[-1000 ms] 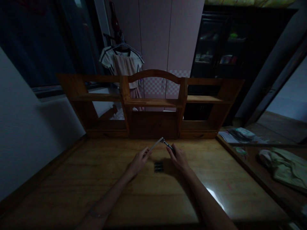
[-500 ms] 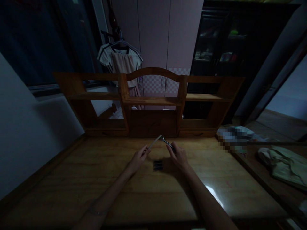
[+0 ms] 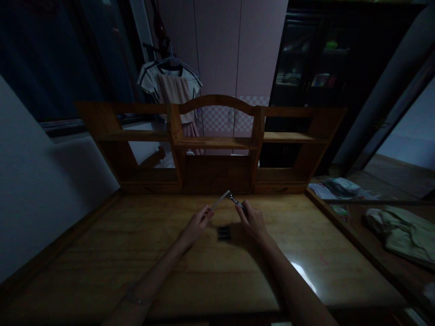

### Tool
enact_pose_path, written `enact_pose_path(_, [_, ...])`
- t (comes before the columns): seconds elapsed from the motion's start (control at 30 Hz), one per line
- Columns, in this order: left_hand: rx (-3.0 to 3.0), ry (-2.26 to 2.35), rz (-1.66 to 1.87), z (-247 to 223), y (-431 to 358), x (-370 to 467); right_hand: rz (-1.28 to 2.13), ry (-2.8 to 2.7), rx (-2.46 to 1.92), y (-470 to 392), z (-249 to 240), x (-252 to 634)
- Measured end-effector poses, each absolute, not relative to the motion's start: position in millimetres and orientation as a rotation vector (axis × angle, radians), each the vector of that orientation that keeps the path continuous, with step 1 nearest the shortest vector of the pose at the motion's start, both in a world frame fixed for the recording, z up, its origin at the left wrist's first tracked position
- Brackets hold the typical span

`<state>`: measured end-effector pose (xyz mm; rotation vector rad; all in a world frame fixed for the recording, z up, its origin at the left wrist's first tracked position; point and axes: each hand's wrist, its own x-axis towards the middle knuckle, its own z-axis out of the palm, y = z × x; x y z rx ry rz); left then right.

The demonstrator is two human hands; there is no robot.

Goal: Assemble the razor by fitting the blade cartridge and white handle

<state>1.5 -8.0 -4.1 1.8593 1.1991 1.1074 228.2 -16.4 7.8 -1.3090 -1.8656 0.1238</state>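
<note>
My left hand [image 3: 198,223] is closed around the lower end of a thin pale stick [image 3: 220,199], which slants up to the right. In my right hand [image 3: 253,222] is a slim handled tool [image 3: 235,200] with a shiny metal head and a darker grip; its exact kind is too small to tell. The tool's head is close to the stick's upper tip; whether they touch I cannot tell. Between my forearms, a small dark block with pale stripes [image 3: 224,233] lies on the wooden desk [image 3: 163,267].
A wooden shelf unit [image 3: 215,144] stands along the desk's back edge. A white wall [image 3: 50,181] borders the left side. Beyond the right edge lie papers and plastic [image 3: 343,186] and a pale green cloth item [image 3: 404,233]. Clothes [image 3: 173,88] hang behind the shelves.
Both hands stay almost in place, still holding the stick and the tool. The stick's tip and the tool's head have shifted very slightly.
</note>
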Motion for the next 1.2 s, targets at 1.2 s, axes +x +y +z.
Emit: enact_pose_path(1.2, [1.960,1.316,1.198,-7.5,-3.9,-10.7,0.118,-1.850,-1.287,-13.8,4.0,231.3])
